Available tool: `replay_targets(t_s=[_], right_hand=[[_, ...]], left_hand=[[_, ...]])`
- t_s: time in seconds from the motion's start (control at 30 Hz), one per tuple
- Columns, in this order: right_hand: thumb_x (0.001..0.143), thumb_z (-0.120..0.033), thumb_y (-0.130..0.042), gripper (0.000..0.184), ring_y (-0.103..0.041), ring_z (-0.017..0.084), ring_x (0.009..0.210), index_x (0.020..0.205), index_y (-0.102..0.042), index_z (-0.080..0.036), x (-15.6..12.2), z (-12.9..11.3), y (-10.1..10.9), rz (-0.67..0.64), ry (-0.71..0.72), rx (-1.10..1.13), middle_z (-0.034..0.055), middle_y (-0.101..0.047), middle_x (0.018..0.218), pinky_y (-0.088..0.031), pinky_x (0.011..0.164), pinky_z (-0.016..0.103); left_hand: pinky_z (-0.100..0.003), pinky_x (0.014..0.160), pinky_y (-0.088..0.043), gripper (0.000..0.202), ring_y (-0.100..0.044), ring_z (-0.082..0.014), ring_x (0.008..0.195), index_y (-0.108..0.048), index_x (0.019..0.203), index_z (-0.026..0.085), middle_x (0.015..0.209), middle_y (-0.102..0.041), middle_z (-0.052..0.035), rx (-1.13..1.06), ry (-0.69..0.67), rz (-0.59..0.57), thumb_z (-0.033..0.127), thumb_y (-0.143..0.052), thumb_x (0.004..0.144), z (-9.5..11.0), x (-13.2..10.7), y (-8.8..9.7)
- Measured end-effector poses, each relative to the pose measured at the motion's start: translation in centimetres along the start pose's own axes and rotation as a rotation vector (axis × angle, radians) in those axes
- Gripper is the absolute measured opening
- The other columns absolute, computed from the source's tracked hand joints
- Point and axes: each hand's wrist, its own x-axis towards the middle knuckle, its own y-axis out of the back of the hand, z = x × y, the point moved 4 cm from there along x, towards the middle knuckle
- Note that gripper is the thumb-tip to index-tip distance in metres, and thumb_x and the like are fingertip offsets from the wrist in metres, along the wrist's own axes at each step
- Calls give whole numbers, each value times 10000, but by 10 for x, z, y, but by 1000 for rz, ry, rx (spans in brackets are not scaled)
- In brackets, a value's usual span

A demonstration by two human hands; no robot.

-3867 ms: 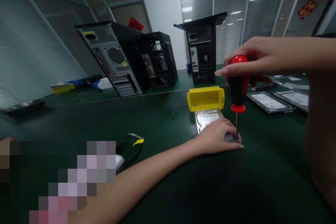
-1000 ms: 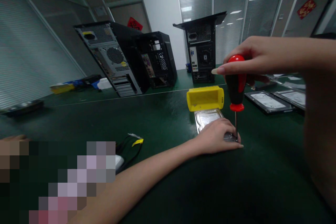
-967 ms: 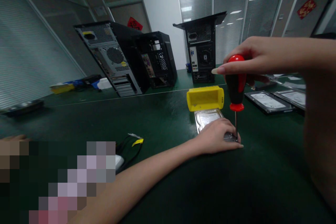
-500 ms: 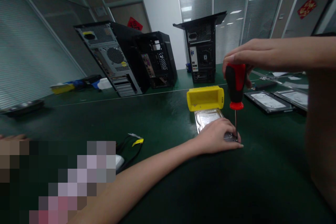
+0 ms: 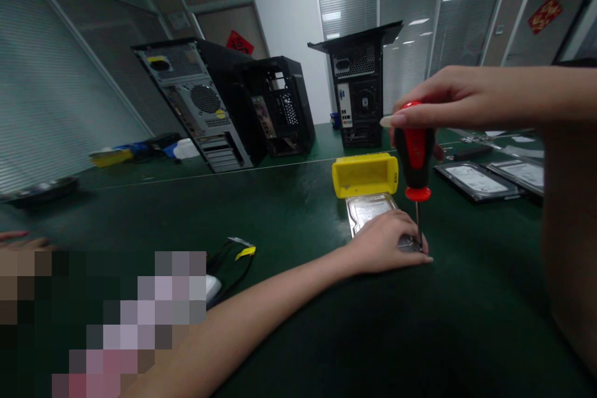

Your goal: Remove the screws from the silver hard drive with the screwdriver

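Note:
A silver hard drive lies flat on the green table. My left hand rests on its near end, fingers lying flat and pressing it down. My right hand is closed around the top of a red and black screwdriver, which stands upright. Its metal tip meets the drive's near right corner, just beside my left fingertips.
A yellow plastic tray stands just behind the drive. Two more hard drives lie to the right. Three open computer cases stand at the back of the table. Black cables with a yellow tag lie at left.
My right fingers have shifted on the screwdriver's handle, turning it in place. The handle leans slightly more left. My left hand and the drive have stayed put.

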Motion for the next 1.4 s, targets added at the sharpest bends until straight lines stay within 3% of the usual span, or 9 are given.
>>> replay_targets(t_s=[0.17,0.4,0.63,0.97,1.17,1.4], right_hand=[[848,-560,-379,513,-566,106,713,1030,-627,-149,-3,4,2,-15,-40,-24,42,-612,861,-462,592,212],[823,-611,-370,584,-537,76,617,1115,-578,-150,-4,14,4,9,-158,-90,53,-613,839,-384,504,193],[798,-651,-370,582,-495,56,527,1080,-588,-191,-6,6,3,54,-166,-134,30,-604,801,-335,418,182],[791,-678,-332,595,-461,48,432,988,-630,-202,-9,10,2,126,-234,-177,-5,-530,604,-345,371,177],[797,-691,-292,665,-489,59,475,978,-636,-152,-9,14,3,123,-293,-190,26,-555,650,-365,414,198],[785,-686,-338,638,-469,57,443,895,-644,-137,-11,12,4,117,-262,-169,21,-528,592,-361,383,182]], left_hand=[[-296,857,-396,216,-545,-176,932,-662,854,161,893,-617,-51,-2,10,-10,357,-618,771,0,0,0],[-299,859,-398,226,-536,-178,951,-656,860,166,920,-611,-48,12,38,-14,369,-620,768,0,-1,1],[-308,863,-398,218,-538,-180,954,-657,863,170,923,-611,-49,14,35,-19,364,-619,769,0,0,0],[-299,847,-405,235,-541,-176,931,-655,855,166,917,-610,-50,23,27,-4,381,-617,767,0,-1,0],[-302,844,-400,242,-535,-182,949,-651,854,169,931,-607,-50,30,49,-4,391,-618,762,0,-1,1],[-301,848,-400,225,-536,-176,940,-653,858,172,929,-607,-47,34,44,-10,375,-620,766,1,0,0]])
